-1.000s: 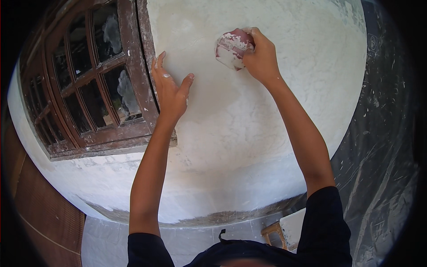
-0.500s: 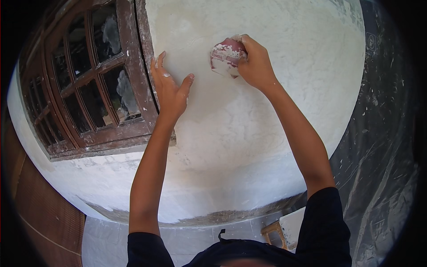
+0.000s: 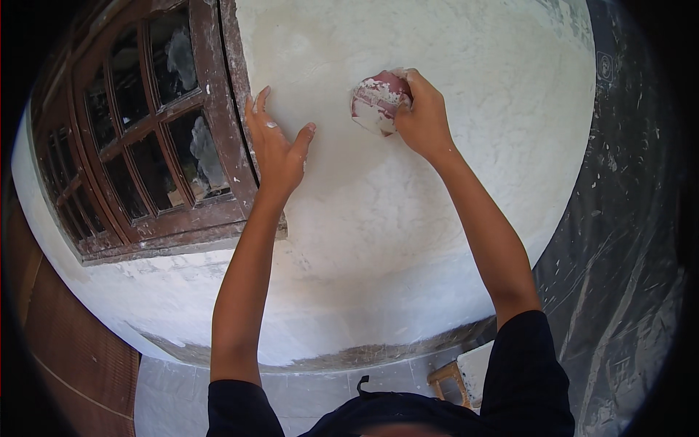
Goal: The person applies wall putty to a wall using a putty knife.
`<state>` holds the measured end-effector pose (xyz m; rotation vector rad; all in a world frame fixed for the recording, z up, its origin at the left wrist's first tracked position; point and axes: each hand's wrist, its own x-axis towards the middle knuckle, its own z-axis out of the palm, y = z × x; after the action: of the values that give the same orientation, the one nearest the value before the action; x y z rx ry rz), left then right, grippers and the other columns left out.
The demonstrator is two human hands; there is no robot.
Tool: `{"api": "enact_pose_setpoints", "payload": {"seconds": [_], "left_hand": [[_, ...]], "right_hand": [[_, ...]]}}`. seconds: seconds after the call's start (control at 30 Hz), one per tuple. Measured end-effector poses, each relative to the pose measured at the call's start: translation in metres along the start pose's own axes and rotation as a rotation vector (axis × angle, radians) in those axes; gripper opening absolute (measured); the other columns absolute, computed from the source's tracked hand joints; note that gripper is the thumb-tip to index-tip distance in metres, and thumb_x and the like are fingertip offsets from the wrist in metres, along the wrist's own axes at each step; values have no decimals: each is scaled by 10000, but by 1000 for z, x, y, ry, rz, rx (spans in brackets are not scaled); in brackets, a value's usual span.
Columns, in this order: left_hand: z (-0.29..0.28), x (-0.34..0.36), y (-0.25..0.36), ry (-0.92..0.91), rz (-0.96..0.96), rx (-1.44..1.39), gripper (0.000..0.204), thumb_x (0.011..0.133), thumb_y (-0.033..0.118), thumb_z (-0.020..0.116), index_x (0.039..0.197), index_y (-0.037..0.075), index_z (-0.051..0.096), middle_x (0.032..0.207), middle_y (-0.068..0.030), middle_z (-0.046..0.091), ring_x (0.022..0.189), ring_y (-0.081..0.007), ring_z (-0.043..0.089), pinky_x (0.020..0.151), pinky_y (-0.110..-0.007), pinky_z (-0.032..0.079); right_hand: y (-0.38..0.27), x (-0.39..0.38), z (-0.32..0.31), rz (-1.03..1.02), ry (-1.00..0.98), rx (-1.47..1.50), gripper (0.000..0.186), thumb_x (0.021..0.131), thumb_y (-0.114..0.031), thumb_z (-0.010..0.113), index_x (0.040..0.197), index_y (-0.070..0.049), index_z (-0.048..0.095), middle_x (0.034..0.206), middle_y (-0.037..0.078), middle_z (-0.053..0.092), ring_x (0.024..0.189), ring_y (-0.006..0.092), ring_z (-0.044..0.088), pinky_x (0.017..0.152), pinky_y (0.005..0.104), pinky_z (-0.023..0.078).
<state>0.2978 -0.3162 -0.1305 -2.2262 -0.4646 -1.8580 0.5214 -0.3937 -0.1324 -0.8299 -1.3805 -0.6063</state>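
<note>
My right hand [image 3: 424, 116] is closed on a maroon, rounded piece [image 3: 380, 102] smeared with white putty, held against the pale plastered wall [image 3: 349, 204]. Its exact kind cannot be made out. To the left, my left hand [image 3: 280, 149] has its thumb and fingers spread, with nothing in it. Its fingers reach along the edge of the brown wooden window frame [image 3: 244, 124], and white smears mark the fingertips. The wall between both hands looks smooth and slightly darker, as if damp.
A brown window [image 3: 149, 116] with several small panes fills the upper left. Dark plastic sheeting [image 3: 619, 218] hangs on the right, spattered white. Below are grey floor tiles [image 3: 175, 393], a small wooden stool [image 3: 451, 382] near my right sleeve, and a reddish-brown slatted panel [image 3: 80, 349] at lower left.
My right hand and the maroon piece have shifted slightly down and to the right on the wall. My left hand is almost where it was.
</note>
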Motion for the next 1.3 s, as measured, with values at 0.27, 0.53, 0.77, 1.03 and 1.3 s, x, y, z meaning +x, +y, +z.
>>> {"api": "enact_pose_setpoints", "payload": {"seconds": [0.27, 0.53, 0.77, 1.03, 1.3], "left_hand": [[0, 2, 1, -4, -10, -25, 813, 797, 206, 716, 1427, -25, 258, 1479, -309, 170, 1407, -447, 174, 1131, -500, 191], [-1, 1, 0, -11, -8, -17, 801, 803, 207, 711, 1427, -21, 263, 1472, -318, 183, 1409, -448, 164, 1134, -496, 183], [-4, 1, 0, -19, -2, -16, 814, 799, 215, 717, 1433, -10, 259, 1474, -316, 181, 1410, -448, 161, 1131, -496, 191], [-3, 1, -2, -16, -3, 20, 812, 798, 202, 719, 1435, -3, 259, 1479, -308, 173, 1413, -445, 153, 1127, -496, 201], [-3, 0, 0, -7, -4, 16, 801, 795, 180, 720, 1419, -32, 266, 1477, -304, 190, 1413, -451, 145, 1130, -495, 185]], "right_hand": [[9, -3, 3, 11, 123, -48, 377, 741, 142, 446, 1089, 48, 560, 1011, 210, 659, 926, 306, 672, 804, 369, 533], [5, -3, 8, 40, 189, 33, 368, 733, 137, 451, 1071, 40, 559, 983, 206, 642, 925, 331, 649, 825, 381, 511], [3, -6, 5, 117, 222, 103, 391, 702, 147, 465, 1068, 49, 559, 994, 200, 638, 949, 331, 637, 833, 383, 505], [4, 1, 10, 61, 206, 102, 404, 705, 146, 467, 1081, 41, 570, 1014, 205, 643, 959, 342, 644, 845, 385, 508], [-5, 13, 16, -29, 125, 80, 378, 692, 147, 489, 1045, 41, 571, 1008, 213, 633, 941, 372, 633, 838, 408, 505]]}}
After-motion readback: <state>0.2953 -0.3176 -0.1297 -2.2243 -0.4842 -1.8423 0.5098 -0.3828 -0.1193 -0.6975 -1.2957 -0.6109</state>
